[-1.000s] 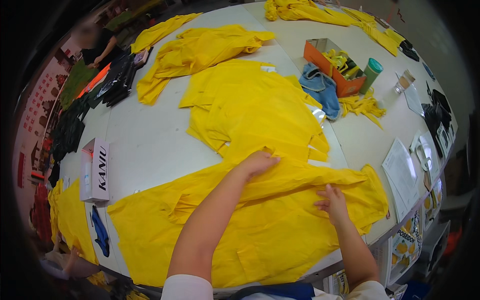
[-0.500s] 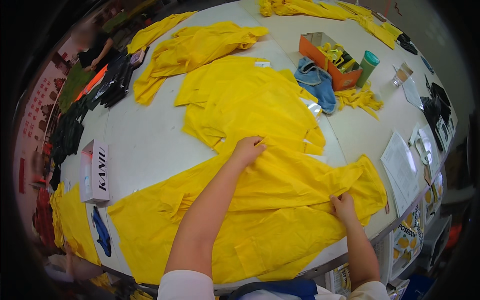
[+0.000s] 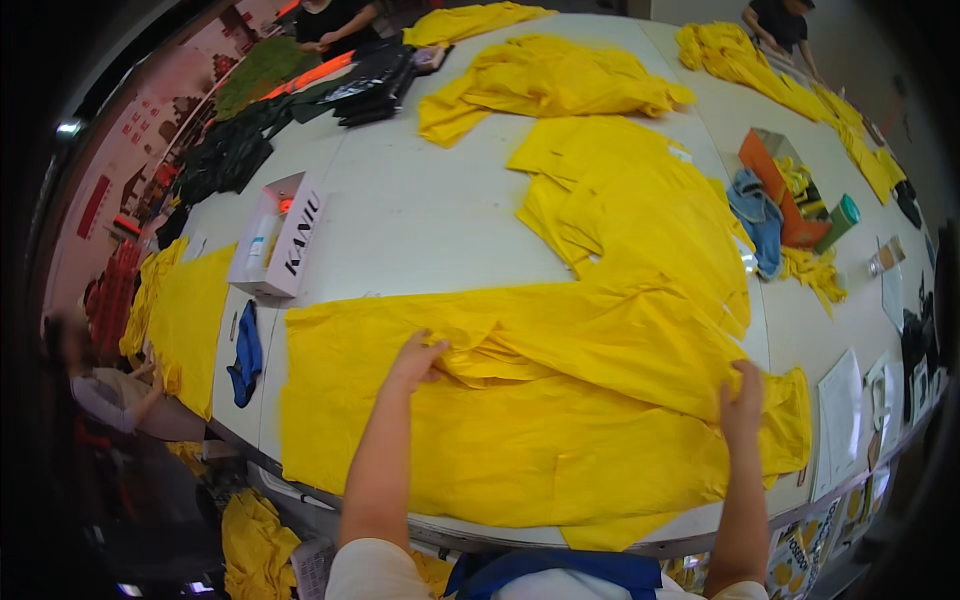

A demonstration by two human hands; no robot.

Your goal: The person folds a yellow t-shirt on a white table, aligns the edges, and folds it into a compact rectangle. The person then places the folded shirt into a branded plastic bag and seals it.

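Note:
A large yellow garment [image 3: 600, 440] of thin, creased cloth lies spread over the near side of the table, with a square patch like a pocket on its lower part. At a bunched fold on its left half is my left hand [image 3: 412, 362], fingers stretched and apart, touching or just over the cloth. My right hand [image 3: 741, 402] is above the garment's right end, slightly blurred, its thumb and fingers apart. Neither hand grips the cloth visibly. Beyond the garment, and partly under its far edge, lies a stack of yellow pieces [image 3: 640, 200].
A white box [image 3: 300, 235] and a blue tool or pouch [image 3: 244, 355] lie left. An orange box [image 3: 770, 175], blue cloth [image 3: 752, 215], green container [image 3: 840, 222], glass [image 3: 886, 256] and papers [image 3: 838, 420] are right. More yellow cloth [image 3: 560, 80] lies far off. Other people work around the table.
My left hand has let go of the far edge and come left and nearer, to the bunched fold. My right hand has come off the cloth. The view has swung left.

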